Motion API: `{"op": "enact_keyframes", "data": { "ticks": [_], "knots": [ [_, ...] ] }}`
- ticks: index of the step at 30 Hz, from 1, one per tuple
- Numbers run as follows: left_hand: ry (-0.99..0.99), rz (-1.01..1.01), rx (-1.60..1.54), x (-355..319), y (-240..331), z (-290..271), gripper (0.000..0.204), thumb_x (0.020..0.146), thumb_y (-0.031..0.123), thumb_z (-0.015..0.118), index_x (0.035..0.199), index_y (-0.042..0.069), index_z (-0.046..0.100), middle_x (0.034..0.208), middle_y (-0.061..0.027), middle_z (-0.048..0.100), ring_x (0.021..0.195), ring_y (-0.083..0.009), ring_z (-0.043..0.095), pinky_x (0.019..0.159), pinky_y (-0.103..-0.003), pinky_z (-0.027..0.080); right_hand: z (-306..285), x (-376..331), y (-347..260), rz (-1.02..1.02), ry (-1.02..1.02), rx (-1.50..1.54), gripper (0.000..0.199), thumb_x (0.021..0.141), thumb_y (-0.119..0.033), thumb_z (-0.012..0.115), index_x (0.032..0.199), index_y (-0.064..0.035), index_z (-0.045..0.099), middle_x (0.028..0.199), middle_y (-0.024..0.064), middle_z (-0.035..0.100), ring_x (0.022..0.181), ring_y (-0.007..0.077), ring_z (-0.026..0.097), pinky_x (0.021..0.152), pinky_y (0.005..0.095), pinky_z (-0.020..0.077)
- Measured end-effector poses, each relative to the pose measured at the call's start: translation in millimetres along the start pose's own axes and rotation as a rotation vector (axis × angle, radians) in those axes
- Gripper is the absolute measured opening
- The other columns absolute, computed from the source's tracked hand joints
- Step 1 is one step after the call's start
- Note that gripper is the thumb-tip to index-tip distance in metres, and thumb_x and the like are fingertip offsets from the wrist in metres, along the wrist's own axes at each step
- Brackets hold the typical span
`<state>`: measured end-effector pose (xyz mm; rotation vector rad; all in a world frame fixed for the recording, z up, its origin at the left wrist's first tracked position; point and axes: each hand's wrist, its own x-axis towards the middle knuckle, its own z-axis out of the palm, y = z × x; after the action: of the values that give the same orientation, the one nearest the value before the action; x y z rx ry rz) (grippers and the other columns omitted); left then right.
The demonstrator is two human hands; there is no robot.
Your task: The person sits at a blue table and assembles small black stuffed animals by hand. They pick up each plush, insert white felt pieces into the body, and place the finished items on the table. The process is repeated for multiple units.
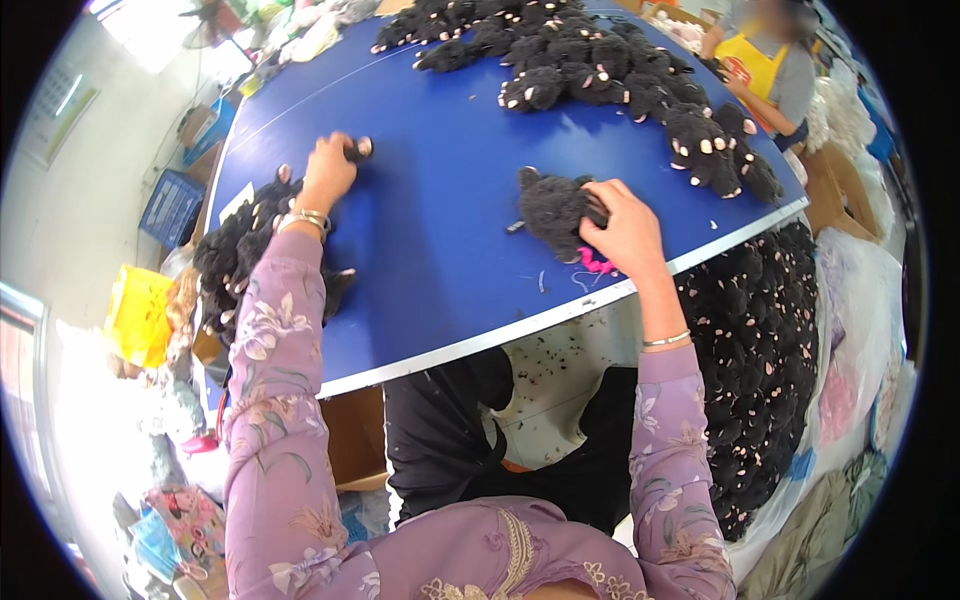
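My left hand [330,172] is closed around a small black plush piece with a pale pink tip [360,150], over the left part of the blue table [430,230]. Most of that piece is hidden by my fingers. My right hand [628,228] grips the right side of a fuzzy black plush toy [550,208] lying near the table's front edge. Bright pink string or ribbon [596,263] shows below my right fingers. A small dark object [515,227] lies just left of this toy. Beside my left forearm is a heap of black plush toys [235,250].
A large pile of black plush toys [560,60] covers the table's far right. More fill a big clear bag [755,350] at the right, below the white table edge [500,340]. A person in a yellow apron [752,68] is at the far right corner. Blue crates [172,207] stand left.
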<state>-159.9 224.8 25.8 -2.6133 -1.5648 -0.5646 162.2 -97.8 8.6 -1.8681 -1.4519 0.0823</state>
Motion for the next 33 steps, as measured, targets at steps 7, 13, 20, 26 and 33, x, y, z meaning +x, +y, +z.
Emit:
{"op": "enact_keyframes", "data": {
  "ticks": [7,13,20,26,33],
  "knots": [
    [0.480,0.166,0.170,-1,-39,-149,0.032,0.076,0.007,0.059,0.107,0.010,0.060,0.108,-0.0171,0.060,0.099,-0.0410,0.055,0.089,-0.047,0.044,7,-4,21,0.081,0.113,0.155,0.036,0.074,-0.010,0.066,0.109,-0.0033,0.061,0.100,0.0145,0.066,0.092,0.0305,0.065,0.080,0.0340,0.0496],
    [-0.378,-0.122,0.314,-64,-95,-150,0.044,0.075,0.030,0.063,0.116,0.012,0.062,0.120,-0.0173,0.060,0.105,-0.0359,0.058,0.090,-0.044,0.046,8,2,36,0.163,0.224,0.631,0.020,0.082,-0.004,0.058,0.101,0.0043,0.061,0.084,0.0032,0.064,0.074,0.0086,0.057,0.067,0.0242,0.0465],
    [0.019,0.108,-0.584,-84,83,-118,0.029,0.085,0.015,0.061,0.110,0.000,0.063,0.107,-0.0118,0.065,0.101,-0.0189,0.061,0.089,-0.032,0.047,-4,-9,48,0.452,0.084,1.026,0.031,0.085,-0.020,0.054,0.109,-0.0020,0.060,0.085,0.0017,0.061,0.056,0.0074,0.053,0.044,0.0196,0.0408],
    [-0.601,0.095,-1.353,-131,235,-15,0.067,0.085,0.021,0.070,0.137,-0.003,0.034,0.128,-0.0194,0.050,0.109,-0.0212,0.056,0.088,-0.033,0.049,-3,-12,40,0.422,0.030,1.237,0.029,0.089,-0.022,0.055,0.110,-0.0029,0.059,0.084,-0.0005,0.060,0.063,0.0063,0.056,0.047,0.0187,0.0409],
    [-0.439,-0.058,-1.556,-133,275,25,0.032,0.090,0.020,0.064,0.115,0.005,0.051,0.092,-0.0023,0.062,0.069,-0.0078,0.056,0.058,-0.021,0.046,-13,-12,19,0.451,-0.034,1.074,0.036,0.090,-0.034,0.060,0.107,-0.0023,0.061,0.080,-0.0033,0.058,0.063,0.0037,0.051,0.052,0.0194,0.0427]
  ]
}}
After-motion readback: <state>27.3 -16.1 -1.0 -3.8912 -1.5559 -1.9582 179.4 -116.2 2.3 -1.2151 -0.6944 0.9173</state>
